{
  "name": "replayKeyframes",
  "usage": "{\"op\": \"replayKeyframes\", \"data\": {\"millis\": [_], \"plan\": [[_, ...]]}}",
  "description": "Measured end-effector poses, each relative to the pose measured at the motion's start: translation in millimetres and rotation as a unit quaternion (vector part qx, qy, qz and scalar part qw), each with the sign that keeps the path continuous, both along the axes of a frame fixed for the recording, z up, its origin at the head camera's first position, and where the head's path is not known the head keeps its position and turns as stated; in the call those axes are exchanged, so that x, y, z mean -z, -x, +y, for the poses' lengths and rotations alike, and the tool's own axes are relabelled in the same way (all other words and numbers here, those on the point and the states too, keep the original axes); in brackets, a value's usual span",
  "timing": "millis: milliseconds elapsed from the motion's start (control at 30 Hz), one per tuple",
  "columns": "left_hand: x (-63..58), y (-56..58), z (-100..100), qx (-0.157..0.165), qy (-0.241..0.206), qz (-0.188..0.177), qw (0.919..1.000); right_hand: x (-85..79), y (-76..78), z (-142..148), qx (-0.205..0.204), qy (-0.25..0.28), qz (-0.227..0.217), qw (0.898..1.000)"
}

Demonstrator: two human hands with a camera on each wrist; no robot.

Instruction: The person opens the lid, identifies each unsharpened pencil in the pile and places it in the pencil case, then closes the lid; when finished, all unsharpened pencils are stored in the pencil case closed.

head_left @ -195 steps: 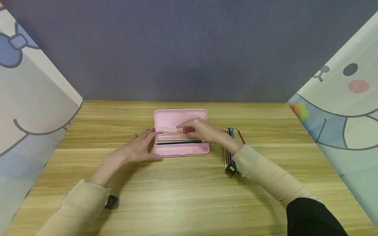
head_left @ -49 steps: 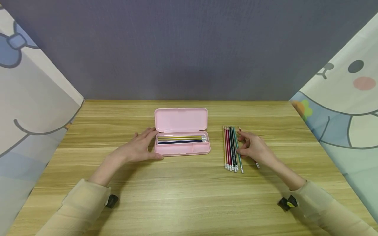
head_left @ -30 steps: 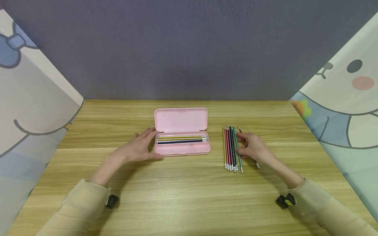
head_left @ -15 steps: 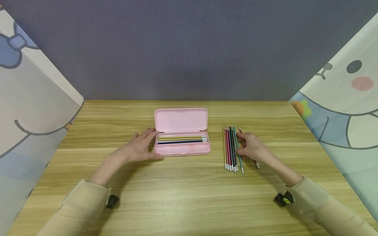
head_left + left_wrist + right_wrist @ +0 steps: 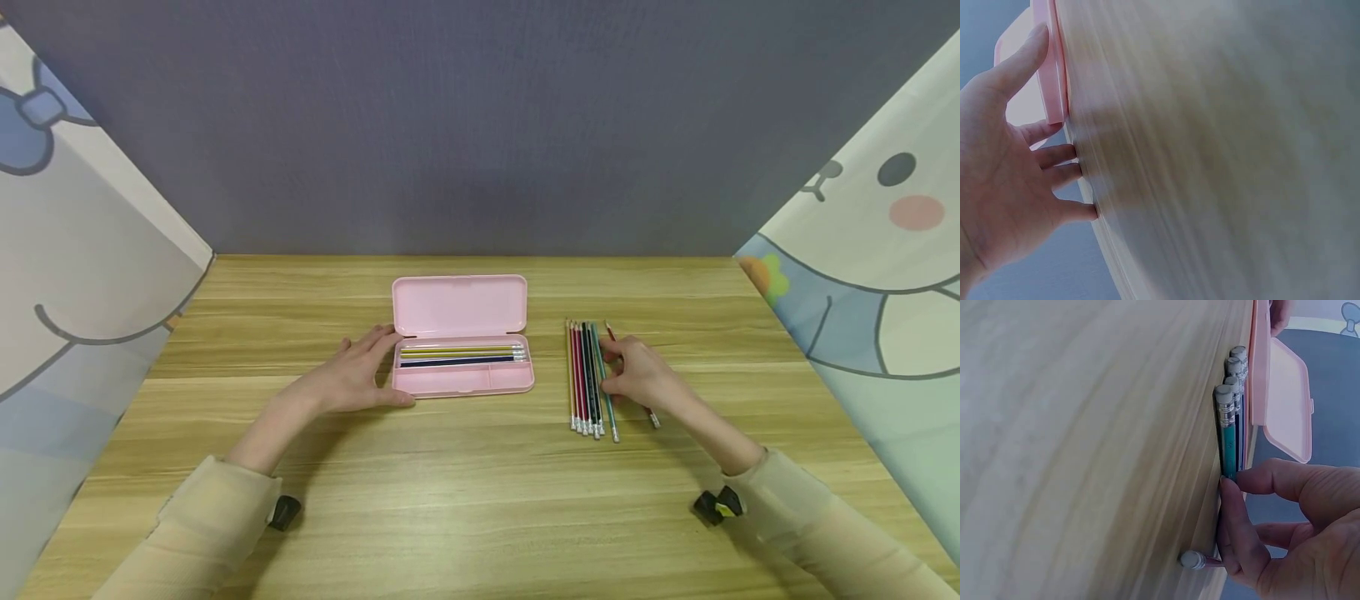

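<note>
Grey-blue partition [image 5: 480,125] behind wood-grain table [image 5: 450,517]. Left hand [image 5: 345,375], thumb and fingers apart, touches left end of open pink case [image 5: 442,383]. Second of yellow pencils [image 5: 457,349] now laid in far compartment: one more inside, several loose. Right hand [image 5: 641,375], since moved off case, pinches teal pencil [image 5: 612,421] at right edge of pencil row [image 5: 577,375]. Red pencil [image 5: 653,419] rightmost. Teal pencil's marking unreadable; no brands legible.

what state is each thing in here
Pencil case: open, lid tipped back
Pencils in the case: lying lengthwise inside
Row of pencils: lying side by side on the table
Teal pencil: pinched by the right fingers
Red pencil: lying apart, partly hidden
Left fingers: touching the case's left end
</note>
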State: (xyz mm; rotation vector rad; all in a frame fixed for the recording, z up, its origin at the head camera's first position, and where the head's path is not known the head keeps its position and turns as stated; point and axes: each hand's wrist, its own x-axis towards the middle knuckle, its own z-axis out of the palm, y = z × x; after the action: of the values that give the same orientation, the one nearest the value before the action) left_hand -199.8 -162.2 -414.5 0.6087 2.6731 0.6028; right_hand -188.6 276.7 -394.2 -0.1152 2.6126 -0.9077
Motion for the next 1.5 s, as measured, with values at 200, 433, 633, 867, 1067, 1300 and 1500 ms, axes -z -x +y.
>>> {"op": "replayKeyframes", "data": {"millis": [200,433,633,867,1067,1300,1500], "plan": [[0.2,0.2,-0.4,0.001,0.000,-0.001,1.0000,-1.9,1.7,-0.8,0.005,0.011,-0.015,1.000],[0.4,0.5,-0.4,0.002,0.001,0.003,1.0000,-3.1,1.1,1.2,0.014,0.041,-0.024,0.999],[0.8,0.8,0.0,0.002,0.003,0.002,1.0000,-4.2,1.2,4.2,0.016,0.074,-0.032,0.997],[0.7,1.6,-0.1,0.002,0.005,0.002,1.0000,-4.7,1.8,9.1,0.018,0.102,-0.048,0.993],[0.2,1.2,-0.2,0.000,0.004,0.002,1.0000,-4.5,2.4,14.7,0.030,0.133,-0.059,0.989],[0.2,0.0,0.3,-0.003,0.002,0.001,1.0000,-5.1,5.0,16.9,0.035,0.165,-0.052,0.984],[0.4,0.2,1.0,-0.004,0.001,0.002,1.0000,-10.1,6.0,11.8,0.038,0.183,-0.031,0.982]]}}
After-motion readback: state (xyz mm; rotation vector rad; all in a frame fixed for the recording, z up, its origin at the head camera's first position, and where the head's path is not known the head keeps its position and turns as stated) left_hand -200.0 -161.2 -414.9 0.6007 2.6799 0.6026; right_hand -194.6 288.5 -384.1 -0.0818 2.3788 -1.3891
